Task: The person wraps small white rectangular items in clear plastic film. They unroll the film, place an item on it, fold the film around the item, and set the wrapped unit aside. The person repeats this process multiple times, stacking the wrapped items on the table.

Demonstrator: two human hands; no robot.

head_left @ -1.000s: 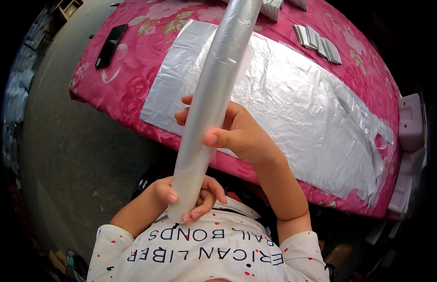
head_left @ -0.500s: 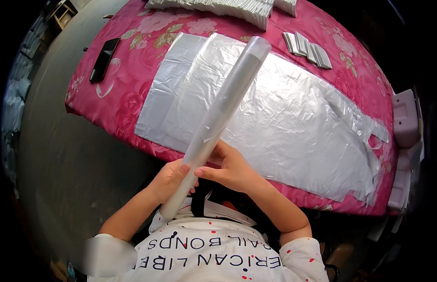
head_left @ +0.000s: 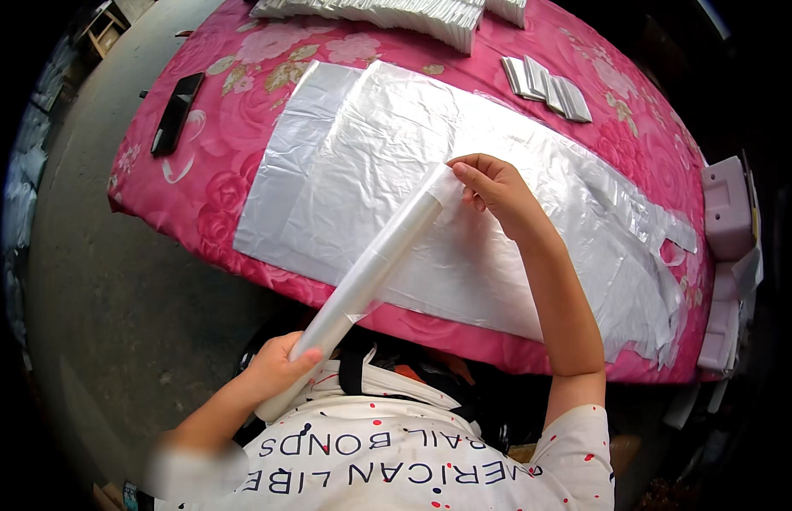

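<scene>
A long roll of clear plastic film (head_left: pixel 375 260) slants from my lap up over the table's near edge. Around its lower part my left hand (head_left: pixel 281 368) is closed, the thumb lying along the near side. My right hand (head_left: pixel 494 189) pinches the roll's upper end between thumb and fingertips, with the other fingers curled. Beneath the roll's far half lies a stack of flat, shiny plastic bags (head_left: pixel 328 183), spread across the table. The roll hides part of this stack.
A pink flowered cloth covers the table (head_left: pixel 226 200). On it lie a black phone (head_left: pixel 177 113) at left, small folded white packs (head_left: pixel 545 88) at the far right, and a long row of folded packs (head_left: pixel 387 17) at the back. Pale plastic holders (head_left: pixel 726 209) stand at the right edge.
My right hand has left the roll's lower middle and now grips its upper end. The roll's upper end has come down and nearer. My left hand has shifted lower and to the left.
</scene>
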